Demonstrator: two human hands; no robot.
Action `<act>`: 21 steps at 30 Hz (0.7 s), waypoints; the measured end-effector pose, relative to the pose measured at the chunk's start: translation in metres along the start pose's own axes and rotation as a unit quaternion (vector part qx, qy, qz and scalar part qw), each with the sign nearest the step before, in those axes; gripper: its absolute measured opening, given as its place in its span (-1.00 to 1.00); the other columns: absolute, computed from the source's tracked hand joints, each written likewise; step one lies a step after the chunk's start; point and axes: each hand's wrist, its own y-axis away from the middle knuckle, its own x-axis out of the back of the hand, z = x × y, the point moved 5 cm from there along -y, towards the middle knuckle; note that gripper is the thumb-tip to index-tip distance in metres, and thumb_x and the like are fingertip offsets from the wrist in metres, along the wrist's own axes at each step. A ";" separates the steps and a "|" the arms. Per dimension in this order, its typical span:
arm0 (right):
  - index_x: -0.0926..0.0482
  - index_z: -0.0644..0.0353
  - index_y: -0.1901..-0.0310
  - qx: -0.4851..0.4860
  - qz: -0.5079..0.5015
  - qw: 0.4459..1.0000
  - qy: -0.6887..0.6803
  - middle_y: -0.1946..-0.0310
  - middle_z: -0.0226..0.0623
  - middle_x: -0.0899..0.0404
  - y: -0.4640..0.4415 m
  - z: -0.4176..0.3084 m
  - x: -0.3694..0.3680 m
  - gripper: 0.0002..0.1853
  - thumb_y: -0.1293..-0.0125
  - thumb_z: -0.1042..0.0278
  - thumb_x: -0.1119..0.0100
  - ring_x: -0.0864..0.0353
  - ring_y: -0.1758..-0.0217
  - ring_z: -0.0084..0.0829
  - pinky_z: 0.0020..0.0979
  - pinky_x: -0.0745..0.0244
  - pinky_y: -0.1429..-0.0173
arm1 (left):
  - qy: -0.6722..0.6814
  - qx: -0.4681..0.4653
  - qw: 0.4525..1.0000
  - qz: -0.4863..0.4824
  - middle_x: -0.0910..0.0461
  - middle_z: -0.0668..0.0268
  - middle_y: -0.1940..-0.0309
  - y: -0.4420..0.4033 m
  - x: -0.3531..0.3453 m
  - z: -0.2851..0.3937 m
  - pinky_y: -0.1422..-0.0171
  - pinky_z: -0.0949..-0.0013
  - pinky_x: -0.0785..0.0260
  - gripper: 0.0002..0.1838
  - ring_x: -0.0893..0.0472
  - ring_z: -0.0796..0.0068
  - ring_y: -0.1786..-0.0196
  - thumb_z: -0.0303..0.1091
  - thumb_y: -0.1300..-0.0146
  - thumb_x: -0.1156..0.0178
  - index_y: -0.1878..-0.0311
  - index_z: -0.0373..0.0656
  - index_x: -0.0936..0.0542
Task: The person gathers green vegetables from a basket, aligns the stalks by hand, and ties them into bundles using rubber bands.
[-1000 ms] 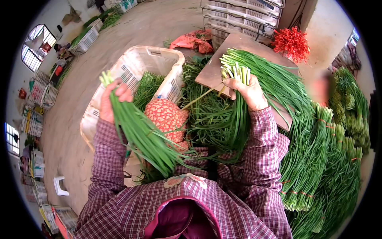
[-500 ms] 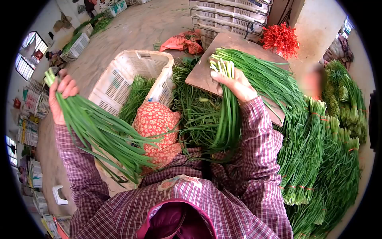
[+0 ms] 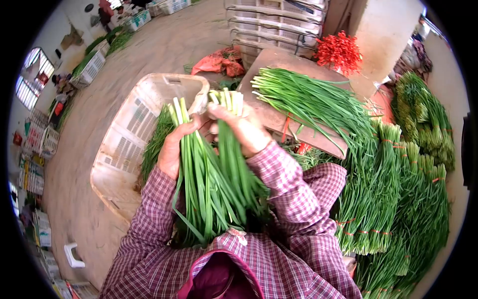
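Two bunches of garlic chives are side by side in front of my chest, pale stem ends up and green leaves hanging down. My left hand [image 3: 174, 147] is closed around the left bunch of chives [image 3: 196, 174]. My right hand [image 3: 244, 129] grips the other bunch of chives [image 3: 235, 159] near its white ends, thumb across the stems. The hands nearly meet, and some fingers between them are hidden. To the right, a loose pile of chives [image 3: 308, 94] lies on a brown board [image 3: 266, 59].
Beside my left arm stands a white plastic crate [image 3: 117, 154] with chives inside. Tied chive bundles [image 3: 373, 199] are heaped at my right. Behind the board are a cluster of red ties [image 3: 339, 52] and stacked crates [image 3: 279, 27]. A small white stool [image 3: 74, 255] sits on the floor.
My hands have come together from wide apart: the left moved right, the right moved left and down off the board's edge. Both bunches now hang side by side.
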 end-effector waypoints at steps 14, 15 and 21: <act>-0.49 0.31 0.02 0.322 0.074 0.862 0.384 0.26 -0.04 -0.64 -0.010 -0.017 -0.011 -0.64 -0.25 0.23 -0.18 -0.66 0.16 -0.19 -0.30 -0.53 0.03 | -0.080 0.069 0.992 0.072 -0.56 0.11 0.16 -0.002 0.046 -0.027 0.06 0.30 -0.62 -0.42 -0.65 0.33 0.13 -0.37 -0.10 -0.31 -0.15 -0.36 -0.33; -0.54 0.30 0.08 0.274 0.051 0.854 0.439 0.30 -0.05 -0.65 -0.018 -0.021 -0.007 -0.68 -0.27 0.22 -0.15 -0.67 0.21 -0.22 -0.30 -0.55 0.08 | -0.074 0.083 0.991 0.075 -0.57 0.09 0.16 0.001 0.035 -0.026 0.14 0.29 -0.65 -0.48 -0.67 0.32 0.21 -0.43 -0.10 -0.28 -0.10 -0.37 -0.34; -0.63 0.21 0.22 0.300 0.166 0.785 0.516 0.39 -0.08 -0.65 -0.046 -0.063 0.045 -0.75 -0.26 0.20 -0.12 -0.67 0.30 -0.15 -0.22 -0.55 0.15 | -0.114 0.115 0.986 -0.033 -0.57 0.09 0.14 -0.003 0.004 -0.031 -0.02 0.20 -0.54 -0.24 -0.62 0.24 0.15 -0.42 -0.08 -0.17 -0.39 -0.30 -0.16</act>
